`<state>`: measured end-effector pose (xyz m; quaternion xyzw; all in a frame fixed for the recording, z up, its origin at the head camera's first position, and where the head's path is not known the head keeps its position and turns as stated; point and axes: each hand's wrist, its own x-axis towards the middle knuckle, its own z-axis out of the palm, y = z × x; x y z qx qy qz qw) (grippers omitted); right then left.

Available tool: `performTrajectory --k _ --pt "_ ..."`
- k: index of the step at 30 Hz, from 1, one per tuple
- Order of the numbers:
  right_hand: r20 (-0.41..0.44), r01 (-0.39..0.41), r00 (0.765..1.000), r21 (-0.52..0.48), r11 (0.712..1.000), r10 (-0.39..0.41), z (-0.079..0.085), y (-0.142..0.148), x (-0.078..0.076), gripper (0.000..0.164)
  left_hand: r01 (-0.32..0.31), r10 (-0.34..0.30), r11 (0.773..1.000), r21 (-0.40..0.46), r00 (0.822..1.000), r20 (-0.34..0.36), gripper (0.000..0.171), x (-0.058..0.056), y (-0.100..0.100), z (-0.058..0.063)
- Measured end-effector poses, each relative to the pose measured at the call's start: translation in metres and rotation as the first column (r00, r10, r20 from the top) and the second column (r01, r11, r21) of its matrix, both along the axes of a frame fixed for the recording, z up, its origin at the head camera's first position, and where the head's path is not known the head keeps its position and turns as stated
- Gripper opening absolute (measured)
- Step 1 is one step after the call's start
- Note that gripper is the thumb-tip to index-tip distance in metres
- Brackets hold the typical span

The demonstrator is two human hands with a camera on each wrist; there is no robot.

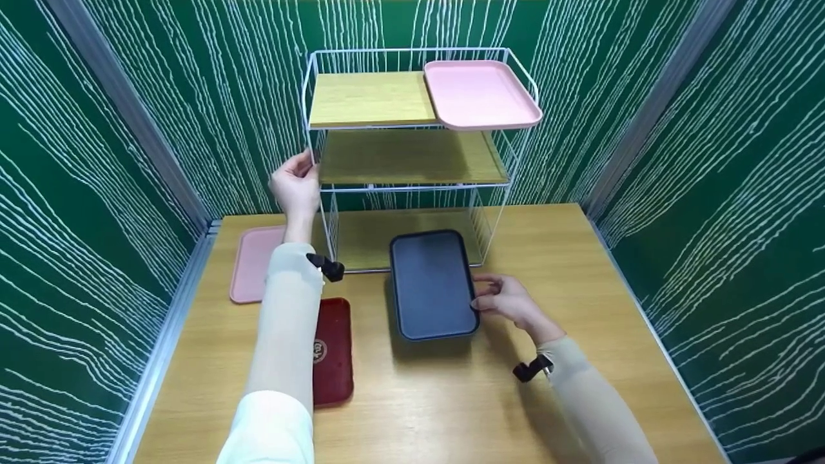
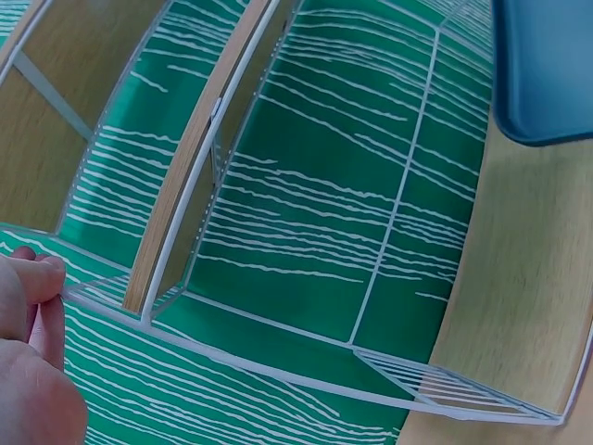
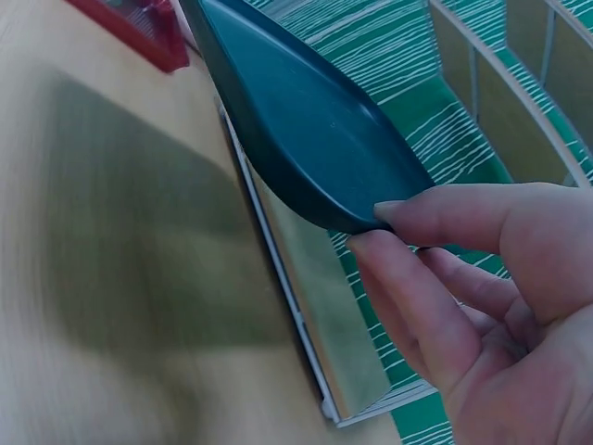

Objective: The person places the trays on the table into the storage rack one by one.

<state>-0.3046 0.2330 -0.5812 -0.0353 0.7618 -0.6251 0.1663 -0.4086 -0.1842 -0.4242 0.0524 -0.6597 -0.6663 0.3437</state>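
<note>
A dark blue rectangular tray [image 1: 433, 283] is raised in front of the rack's lowest level. My right hand [image 1: 512, 301] pinches its right edge, thumb on top and fingers beneath, as the right wrist view confirms. Its shadow falls on the table below. At the left side of the white wire rack [image 1: 412, 188], my left hand [image 1: 298, 187] grips the frame near the middle level. In the left wrist view, fingertips [image 2: 46, 275] close on the rack's wire. A pink tray [image 1: 483, 95] lies on the right half of the top shelf, its front edge reaching over the wire.
Another pink tray [image 1: 251, 264] lies on the table left of the rack, partly behind my left arm. A dark red tray [image 1: 335, 354] with a round emblem rests nearer, also partly covered by that arm. Green walls [image 1: 722, 193] with white streaks enclose the wooden table [image 1: 580, 290].
</note>
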Motion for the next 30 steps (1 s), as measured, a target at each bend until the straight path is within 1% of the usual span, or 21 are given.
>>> performTrajectory --k 4,12,16,19,22,26,30 --pt "0.004 -0.026 1.000 -0.017 1.000 0.026 0.011 0.003 0.001 0.069 0.009 -0.009 1.000 0.006 1.000 0.010 0.029 0.000 0.000 0.001" --pt "0.015 -0.058 0.998 -0.076 0.995 0.059 0.032 0.010 0.001 0.070 0.000 -0.002 0.998 -0.064 1.000 -0.026 0.028 0.001 0.000 -0.001" --pt "0.009 -0.054 0.998 -0.080 0.995 0.055 0.046 0.014 0.001 0.071 0.018 -0.018 0.999 -0.045 1.000 -0.008 0.028 0.000 -0.001 -0.001" --pt "-0.001 -0.044 0.999 -0.086 0.995 0.044 0.057 0.016 0.000 0.072 0.032 -0.032 0.999 -0.010 0.999 0.008 0.028 0.000 -0.002 0.000" --pt "-0.010 -0.038 0.999 -0.098 0.994 0.037 0.067 0.019 -0.001 0.073 0.034 -0.034 0.999 0.005 0.999 0.008 0.029 0.000 -0.002 0.000" --pt "-0.016 -0.040 0.999 -0.098 0.994 0.039 0.080 0.022 -0.002 0.073 0.032 -0.032 0.999 0.007 0.999 0.000 0.028 0.000 -0.002 -0.001" --pt "-0.018 -0.034 0.999 -0.107 0.994 0.032 0.090 0.027 -0.005 0.072 0.030 -0.030 1.000 0.009 1.000 0.007 0.028 0.000 -0.002 -0.002"
